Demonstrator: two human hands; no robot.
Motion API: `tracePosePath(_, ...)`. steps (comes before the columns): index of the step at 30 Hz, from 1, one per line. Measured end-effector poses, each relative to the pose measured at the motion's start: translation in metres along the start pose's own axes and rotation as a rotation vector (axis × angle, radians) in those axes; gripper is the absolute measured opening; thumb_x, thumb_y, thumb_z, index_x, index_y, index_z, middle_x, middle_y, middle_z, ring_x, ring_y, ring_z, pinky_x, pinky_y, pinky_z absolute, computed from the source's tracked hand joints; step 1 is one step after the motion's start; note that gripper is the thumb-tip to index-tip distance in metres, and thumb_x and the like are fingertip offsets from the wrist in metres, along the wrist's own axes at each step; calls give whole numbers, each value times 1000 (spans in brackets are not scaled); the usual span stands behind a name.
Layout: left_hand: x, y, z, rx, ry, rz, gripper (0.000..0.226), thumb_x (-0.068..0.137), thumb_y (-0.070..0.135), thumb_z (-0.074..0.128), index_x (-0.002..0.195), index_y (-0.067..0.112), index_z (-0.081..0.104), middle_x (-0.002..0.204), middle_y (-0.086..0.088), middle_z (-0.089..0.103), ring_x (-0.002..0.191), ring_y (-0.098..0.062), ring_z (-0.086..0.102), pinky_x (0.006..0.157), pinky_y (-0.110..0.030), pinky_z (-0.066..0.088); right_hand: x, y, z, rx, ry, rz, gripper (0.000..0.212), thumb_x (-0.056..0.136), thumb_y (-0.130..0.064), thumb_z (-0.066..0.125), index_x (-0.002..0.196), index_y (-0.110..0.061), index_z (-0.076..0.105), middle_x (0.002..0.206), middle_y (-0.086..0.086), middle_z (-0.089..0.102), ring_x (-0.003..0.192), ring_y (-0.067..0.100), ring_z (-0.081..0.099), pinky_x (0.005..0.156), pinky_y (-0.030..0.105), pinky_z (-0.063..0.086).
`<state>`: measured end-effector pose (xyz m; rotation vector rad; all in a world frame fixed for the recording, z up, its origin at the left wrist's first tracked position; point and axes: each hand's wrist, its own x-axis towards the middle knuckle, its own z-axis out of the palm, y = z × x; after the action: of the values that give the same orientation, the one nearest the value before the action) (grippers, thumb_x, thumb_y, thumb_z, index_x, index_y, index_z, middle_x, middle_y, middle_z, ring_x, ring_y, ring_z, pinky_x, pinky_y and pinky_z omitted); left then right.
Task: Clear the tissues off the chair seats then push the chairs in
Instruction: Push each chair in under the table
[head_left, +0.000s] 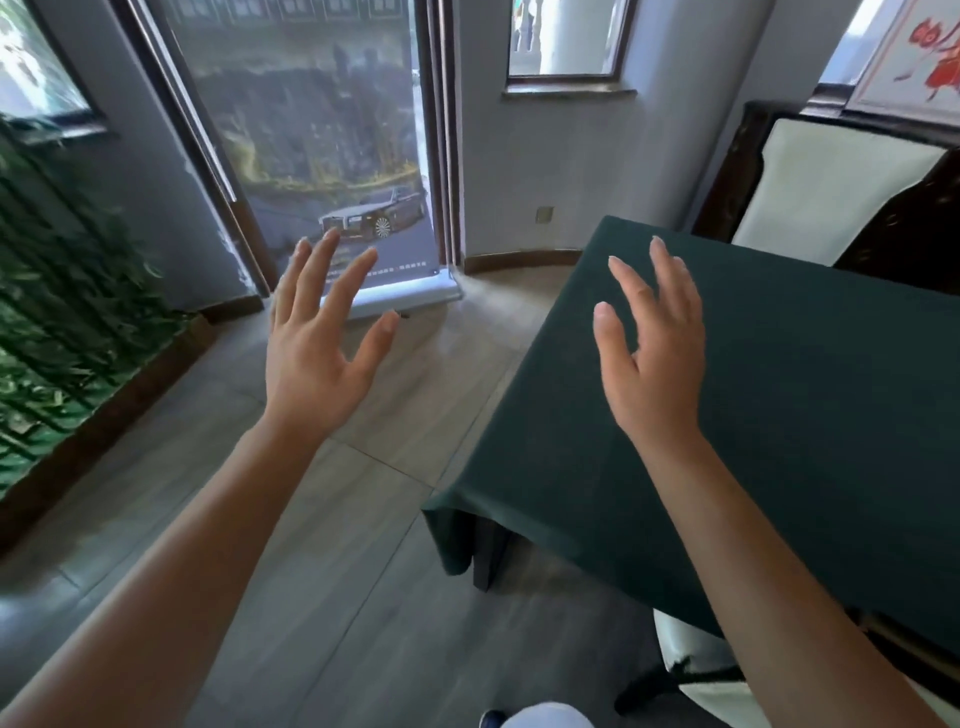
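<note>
- Left hand (311, 358): fingers spread and straight, palm facing away, nothing in it, raised in the air over the floor (218, 509), off the left edge of the table.
- Right hand (657, 364): also spread flat with fingers straight, grasping nothing, held above the table's near-left part; cannot tell if it touches the cloth.
- Both forearms bare, reaching forward from the bottom corners.
- Table (810, 431): covered with a dark green cloth hanging over the near-left corner; top is bare cloth.
- Near chair (691, 660): just below the table's near edge, light seat pad on a dark frame, partly tucked under the cloth; right forearm crosses in front of it. No tissue can be made out on the part of the seat that shows.
- Far chair (821, 192): at the table's far side, dark wood frame with a pale back panel, close against the table edge; its seat is hidden.
- Roll-up banner (332, 156) with a car picture: standing on the floor, well left of the table's far corner, behind the left hand.
- Green leafy wall panel (57, 291): far left of the table.
- Small window (569, 39): on the wall beyond the table's far-left corner.
- Red-on-white picture (930, 57): above the far chair.
- Shoe tip (491, 719): bottom edge, left of the near chair.
</note>
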<state>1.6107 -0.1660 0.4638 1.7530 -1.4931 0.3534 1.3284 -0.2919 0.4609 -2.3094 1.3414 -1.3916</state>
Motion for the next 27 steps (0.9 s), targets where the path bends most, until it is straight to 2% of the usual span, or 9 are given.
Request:
tracePosePath(4,28,-50,15,7,-27,-5,57,102,54,48,153,31,44,168,-1,27,159,-28,14,126,-59,20,21,-7,47,-17,-19,0,47,104,-39,49,147,-22,56,168,3,31,157,26,22,125,49,26)
tracePosePath(10,80,-135,39,-82,-62,52,56,101,50,51,152,28,46,168,-2,27,159,-26,13,127,-51,19,49,-34,113,-97,-18,119,53,102,-43,48,152,-25,49,170,1,24,159,23,16,126,54,23)
tracePosePath(14,108,-188,45,-134,-120,128,56,102,49,50,151,24,49,168,-4,29,159,-28,15,127,-50,19,59,-76,157,-137,71,171,53,102,-39,52,152,-22,49,171,5,23,158,25,17,125,55,25)
tracePosePath(17,133,-220,57,-177,-182,234,55,101,49,52,149,23,51,167,-6,31,158,-31,18,125,-57,23,72,-102,194,-185,167,141,50,102,-34,54,150,-22,52,169,7,27,158,28,20,125,52,25)
tracePosePath(22,159,-224,69,-235,-174,240,53,102,49,51,150,26,49,167,-5,30,158,-30,17,124,-59,24,79,-109,216,-266,131,152,51,102,-38,52,151,-26,51,169,4,28,158,27,19,125,54,24)
tracePosePath(27,211,-243,114,-295,-234,280,53,102,51,50,150,27,49,168,-3,28,159,-28,15,123,-61,24,111,-84,246,-359,141,209,51,103,-45,46,151,-29,51,165,3,38,157,28,22,124,58,22)
